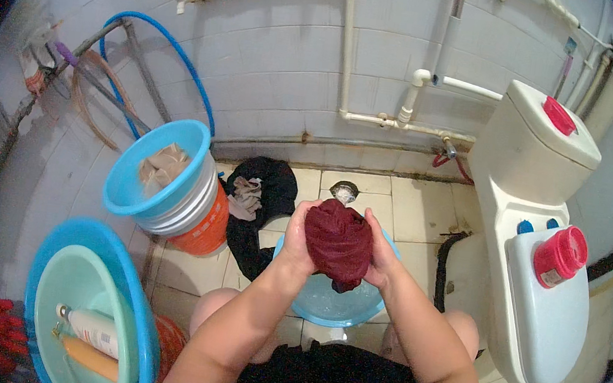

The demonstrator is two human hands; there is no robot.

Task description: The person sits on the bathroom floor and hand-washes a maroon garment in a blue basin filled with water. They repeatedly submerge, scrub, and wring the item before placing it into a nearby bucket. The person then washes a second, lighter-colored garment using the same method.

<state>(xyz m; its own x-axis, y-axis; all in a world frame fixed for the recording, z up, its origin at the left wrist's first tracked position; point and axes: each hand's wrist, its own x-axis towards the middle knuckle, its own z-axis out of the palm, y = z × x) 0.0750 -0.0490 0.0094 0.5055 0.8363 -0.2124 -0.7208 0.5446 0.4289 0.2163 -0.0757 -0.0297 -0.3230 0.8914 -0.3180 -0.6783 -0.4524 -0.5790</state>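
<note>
A bunched dark red cloth (338, 240) is held up between my two hands. My left hand (300, 240) is closed against its left side, and my right hand (380, 256) presses its right side. Below the cloth stands a light blue basin (340, 321) with water in it, partly hidden by the cloth and my hands. To the left of the basin, dark clothing (271, 183) lies on the floor with a beige cloth (246, 198) on top of it.
Left, a blue basin (120, 198) holding beige cloth sits on an orange-and-white bucket (202, 228). Nearer are nested basins (52, 267) with bottles inside. At right stands a toilet (507, 208), a red tub (562, 256) on its lid. A floor drain (344, 190) lies beyond my hands.
</note>
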